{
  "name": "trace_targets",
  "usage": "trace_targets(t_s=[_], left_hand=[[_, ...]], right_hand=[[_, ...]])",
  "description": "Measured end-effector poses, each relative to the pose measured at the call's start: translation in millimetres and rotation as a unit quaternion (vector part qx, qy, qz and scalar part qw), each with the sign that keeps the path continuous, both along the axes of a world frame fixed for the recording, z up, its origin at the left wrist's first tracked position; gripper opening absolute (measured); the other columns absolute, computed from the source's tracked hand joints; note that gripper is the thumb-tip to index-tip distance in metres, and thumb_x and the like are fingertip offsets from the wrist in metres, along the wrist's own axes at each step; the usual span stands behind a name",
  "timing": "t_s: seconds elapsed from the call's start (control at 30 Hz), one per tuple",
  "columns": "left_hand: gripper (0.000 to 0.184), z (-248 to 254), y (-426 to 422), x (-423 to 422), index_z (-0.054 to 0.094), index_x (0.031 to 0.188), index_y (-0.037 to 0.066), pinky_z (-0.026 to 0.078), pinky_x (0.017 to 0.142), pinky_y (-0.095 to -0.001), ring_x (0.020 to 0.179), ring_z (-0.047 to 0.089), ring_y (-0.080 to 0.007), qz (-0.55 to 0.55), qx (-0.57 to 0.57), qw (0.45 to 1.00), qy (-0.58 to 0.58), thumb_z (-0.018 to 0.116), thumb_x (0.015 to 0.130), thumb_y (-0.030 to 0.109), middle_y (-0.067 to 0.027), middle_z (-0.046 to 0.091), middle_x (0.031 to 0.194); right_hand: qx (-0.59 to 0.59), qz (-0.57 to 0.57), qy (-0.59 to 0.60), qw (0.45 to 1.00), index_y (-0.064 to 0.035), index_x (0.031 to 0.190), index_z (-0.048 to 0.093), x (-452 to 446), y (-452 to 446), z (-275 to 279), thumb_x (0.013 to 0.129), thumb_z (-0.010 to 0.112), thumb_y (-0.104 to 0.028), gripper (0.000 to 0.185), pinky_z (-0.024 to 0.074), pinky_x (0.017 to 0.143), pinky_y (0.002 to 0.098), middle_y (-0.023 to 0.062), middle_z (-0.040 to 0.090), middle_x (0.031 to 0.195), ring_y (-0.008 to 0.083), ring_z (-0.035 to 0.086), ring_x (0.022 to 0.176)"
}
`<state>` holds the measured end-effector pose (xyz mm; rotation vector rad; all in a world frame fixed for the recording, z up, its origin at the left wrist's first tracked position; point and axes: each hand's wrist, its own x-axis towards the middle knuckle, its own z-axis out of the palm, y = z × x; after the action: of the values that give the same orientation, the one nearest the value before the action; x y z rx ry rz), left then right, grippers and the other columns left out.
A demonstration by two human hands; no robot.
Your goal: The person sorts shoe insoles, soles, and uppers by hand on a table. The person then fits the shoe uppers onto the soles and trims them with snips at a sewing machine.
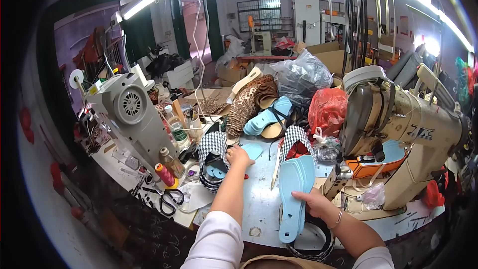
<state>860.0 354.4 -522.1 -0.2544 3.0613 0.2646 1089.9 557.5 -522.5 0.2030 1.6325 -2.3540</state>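
Note:
My right hand grips a small stack of light blue shoe insoles by the side, with the thumb on top. My left hand reaches to the middle of the table, its fingers closed at the edge of another blue insole and partly hidden. Just left of it is a bundle of black-and-white checkered straps with blue pieces inside. More checkered straps lie behind the stack in my right hand. Below that hand, a dark-edged looped strap rests at the table's front edge.
Sewing machines stand at the left and right. Leopard-print pieces, blue insoles, a grey plastic bag and a red bag pile up behind. Black scissors, a thread spool and bottles sit left.

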Motion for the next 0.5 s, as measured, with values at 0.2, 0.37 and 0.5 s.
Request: trace_targets(t_s=[0.2, 0.37, 0.5], left_hand=[[0.044, -3.1, -26.4, -9.8, 0.062, 0.093, 0.004, 0.048, 0.078, -0.0385, 0.087, 0.062, -0.0279, -0.235, 0.178, 0.924, 0.242, 0.081, 0.062, 0.028, -0.0138, 0.063, 0.094], [0.015, 68.7, -14.6, 21.0, 0.058, 0.091, 0.003, 0.047, 0.062, -0.027, 0.065, 0.057, -0.0143, -0.211, 0.515, 0.706, 0.438, 0.063, 0.084, 0.015, -0.0075, 0.062, 0.076], [0.027, 60.5, -0.3, 77.9, 0.05, 0.11, -0.001, 0.048, 0.07, -0.0273, 0.08, 0.058, -0.0139, -0.182, 0.656, 0.702, 0.21, 0.056, 0.091, 0.018, -0.0077, 0.062, 0.096]], right_hand=[[-0.041, 0.0, 0.002, 0.999, 0.0022, 0.117, 0.047, -9.4, -1.6, 3.2, 0.08, 0.067, -0.019, 0.047, 0.0524, 0.075, 0.039, 0.0135, 0.059, 0.104, 0.0246, 0.061, 0.089], [-0.093, 0.011, 0.059, 0.994, 0.0031, 0.116, 0.048, -21.2, -9.6, 15.6, 0.081, 0.066, -0.021, 0.046, 0.0524, 0.075, 0.0378, 0.0125, 0.059, 0.103, 0.0233, 0.061, 0.088], [-0.106, 0.006, 0.115, 0.988, 0.0006, 0.121, 0.044, -35.0, -25.9, 33.7, 0.089, 0.056, -0.031, 0.047, 0.0525, 0.078, 0.0373, 0.0124, 0.058, 0.108, 0.0228, 0.061, 0.093]])
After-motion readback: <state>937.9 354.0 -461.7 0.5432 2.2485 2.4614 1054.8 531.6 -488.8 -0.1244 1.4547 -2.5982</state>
